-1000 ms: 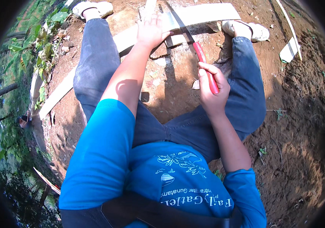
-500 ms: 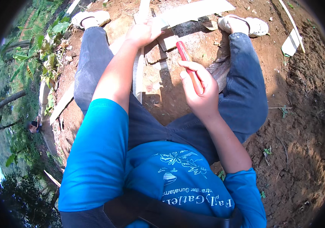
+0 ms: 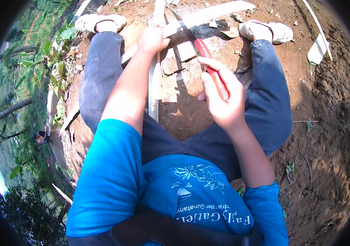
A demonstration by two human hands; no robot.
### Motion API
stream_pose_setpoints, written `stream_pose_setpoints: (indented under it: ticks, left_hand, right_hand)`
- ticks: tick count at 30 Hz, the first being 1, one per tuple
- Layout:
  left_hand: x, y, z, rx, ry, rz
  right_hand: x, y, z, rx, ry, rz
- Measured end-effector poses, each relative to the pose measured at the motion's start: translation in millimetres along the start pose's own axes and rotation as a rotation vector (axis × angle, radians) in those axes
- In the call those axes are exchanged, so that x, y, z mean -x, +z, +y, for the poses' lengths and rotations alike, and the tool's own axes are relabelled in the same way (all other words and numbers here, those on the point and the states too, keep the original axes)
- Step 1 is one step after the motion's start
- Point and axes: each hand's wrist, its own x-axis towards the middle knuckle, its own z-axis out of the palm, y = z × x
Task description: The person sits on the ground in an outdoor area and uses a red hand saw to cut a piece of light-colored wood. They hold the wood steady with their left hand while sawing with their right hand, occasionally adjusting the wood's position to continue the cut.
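Observation:
My right hand (image 3: 226,96) is wrapped round the red handle (image 3: 211,67) of a long, thin blade (image 3: 185,26). The blade points forward and left, crossing over a pale wooden slat (image 3: 220,11); whether it touches the wood I cannot tell. My left hand (image 3: 151,39) is closed on the slat, left of the blade, above the point where it crosses a long narrow board (image 3: 153,82). That board runs lengthwise between my legs. Small wooden blocks (image 3: 185,51) lie on the ground just below the slat.
My shoes, left (image 3: 101,23) and right (image 3: 267,32), stand wide on brown soil. Dry leaves (image 3: 230,32) and pale chips lie between them. Another strip (image 3: 318,47) lies at the far right. Green plants (image 3: 58,53) border the left side, and a person (image 3: 41,136) is in the distance there.
The red handle and my right hand have shifted slightly right and nearer me, and more of the blade shows. My left hand keeps its hold on the slat.

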Motion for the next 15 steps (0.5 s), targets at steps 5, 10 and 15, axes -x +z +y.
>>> stream_pose_setpoints:
  ticks: [5,10,15]
  left_hand:
    - [22.8,26.5,3.5,0.053,0.006,0.292]
    - [21.6,30.2,9.5,0.067,-0.024,0.327]
    - [20.5,40.2,9.8,0.040,-0.093,0.345]
  right_hand:
    - [-0.3,4.2,5.7,0.140,-0.214,0.029]
    - [3.8,16.6,3.9,0.141,-0.233,0.040]
    - [4.4,31.2,-0.6,0.241,-0.268,0.013]
